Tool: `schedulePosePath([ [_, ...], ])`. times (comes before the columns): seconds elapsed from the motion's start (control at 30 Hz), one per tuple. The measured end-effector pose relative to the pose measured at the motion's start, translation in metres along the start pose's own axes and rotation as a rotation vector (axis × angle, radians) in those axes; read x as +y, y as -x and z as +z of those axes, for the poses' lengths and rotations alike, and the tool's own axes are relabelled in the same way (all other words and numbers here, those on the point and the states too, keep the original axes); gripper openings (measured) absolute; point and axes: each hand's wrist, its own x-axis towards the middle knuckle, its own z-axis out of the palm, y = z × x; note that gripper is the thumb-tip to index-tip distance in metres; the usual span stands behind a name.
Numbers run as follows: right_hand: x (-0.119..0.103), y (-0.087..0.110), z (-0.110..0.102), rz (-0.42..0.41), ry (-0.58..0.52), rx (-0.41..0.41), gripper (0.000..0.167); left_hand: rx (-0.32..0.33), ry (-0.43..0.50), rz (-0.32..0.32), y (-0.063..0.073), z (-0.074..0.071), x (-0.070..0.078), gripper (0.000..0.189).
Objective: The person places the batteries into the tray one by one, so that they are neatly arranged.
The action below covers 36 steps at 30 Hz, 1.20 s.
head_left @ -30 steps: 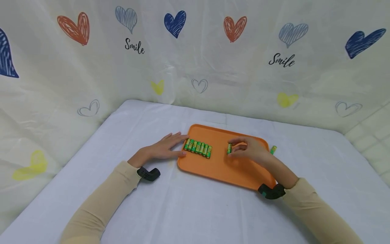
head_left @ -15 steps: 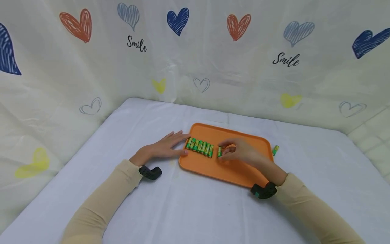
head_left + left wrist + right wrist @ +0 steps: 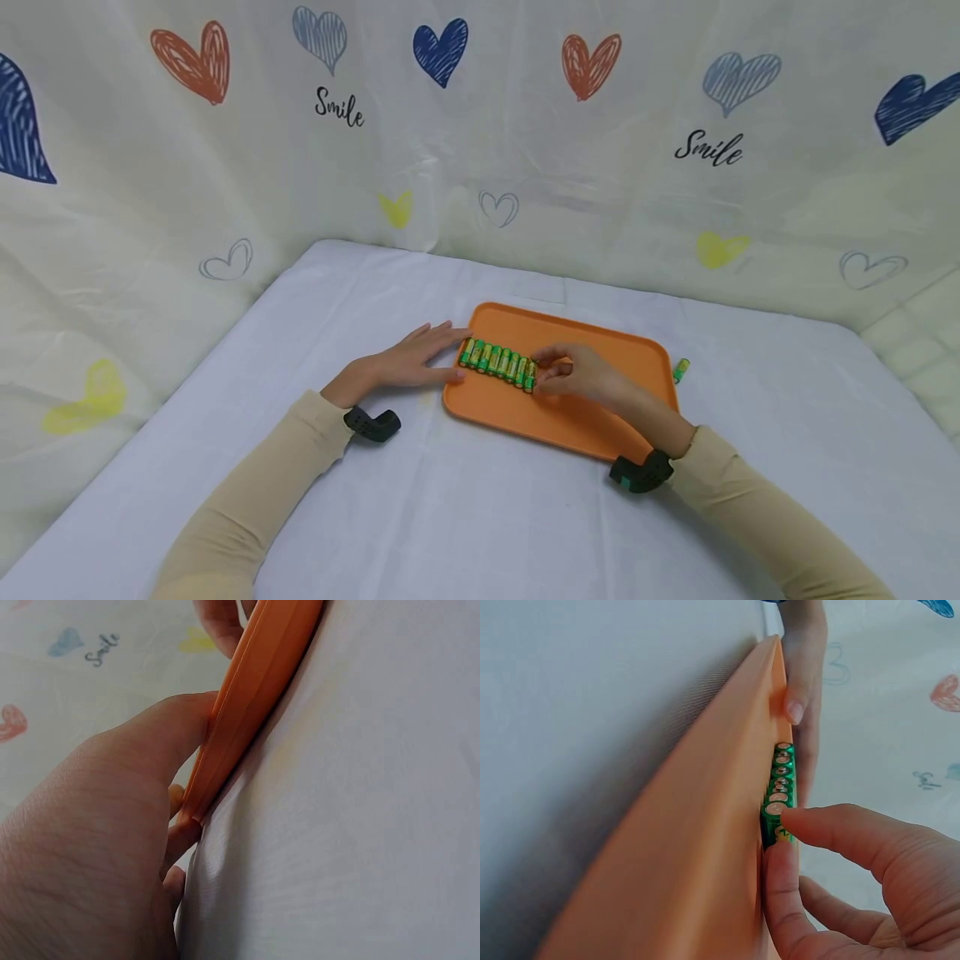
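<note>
Green-and-yellow batteries lie side by side in a row at the left of an orange tray. My right hand pinches one battery by its ends between thumb and fingers, at the right end of that row. In the right wrist view this battery stands close against the others, end-on, just above the tray floor. My left hand rests at the tray's left edge with straight, spread fingers. The left wrist view shows its thumb against the outer tray wall.
One more battery lies on the white tablecloth, just right of the tray. A pale curtain printed with hearts hangs behind the table. Each wrist carries a black device.
My right hand has moved left across the tray with the battery, bringing it up to the end of the row. The left hand has stayed at the tray's edge.
</note>
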Motion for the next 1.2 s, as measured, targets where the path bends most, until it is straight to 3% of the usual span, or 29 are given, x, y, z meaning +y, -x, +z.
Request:
schedulePosePath([
  [0.77,0.006,0.021,-0.007,0.017,-0.005,0.036,0.052,-0.006,0.002,-0.010,0.001,0.002,0.001,0.078],
  [1.2,0.020,0.041,-0.025,0.027,0.019,0.073,0.055,-0.006,0.019,-0.008,0.002,0.002,0.002,0.079],
])
